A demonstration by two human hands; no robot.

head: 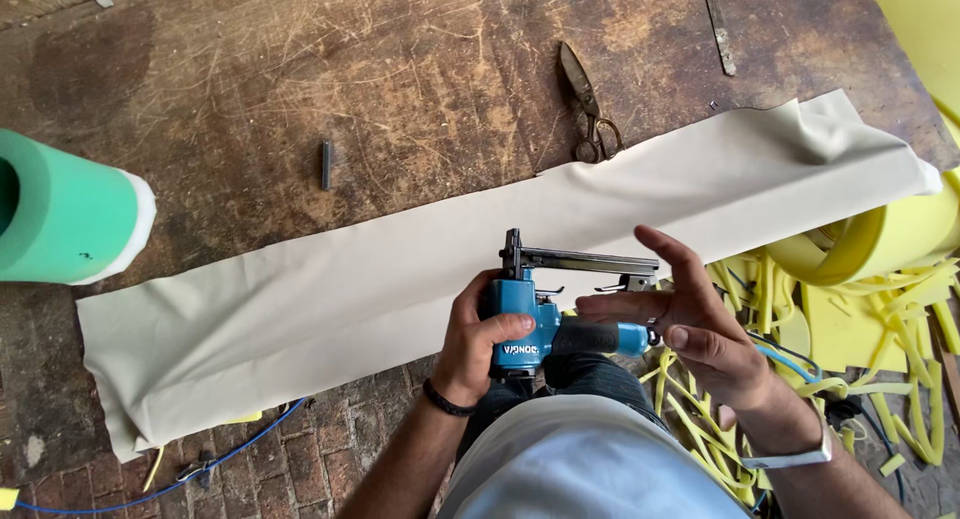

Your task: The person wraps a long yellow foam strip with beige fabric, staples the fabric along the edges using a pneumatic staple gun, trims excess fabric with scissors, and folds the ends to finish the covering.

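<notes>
The blue pneumatic stapler [540, 324] is held above the near edge of the workbench [300, 79], over the near long edge of the beige fabric strip [400, 279]. Its black magazine [585, 261] points to the person's right, and its black-sleeved handle [590, 336] runs the same way below it. The left hand [478, 344] is wrapped closed around the blue head of the tool, with the thumb lying across the body face; the tool sits fully within this grip. The right hand [690, 319] is spread, fingers extended and apart, with the fingertips close against the rear end of the magazine and the handle; whether they touch the tool cannot be told. The fabric strip lies diagonally across the workbench, from the near left edge toward the far right corner. Metal shears [588, 104] rest just beyond the far edge of the strip. A green foam roll [65, 219] lies at the left edge. Yellow foam offcuts [850, 309] are piled past the right end.
</notes>
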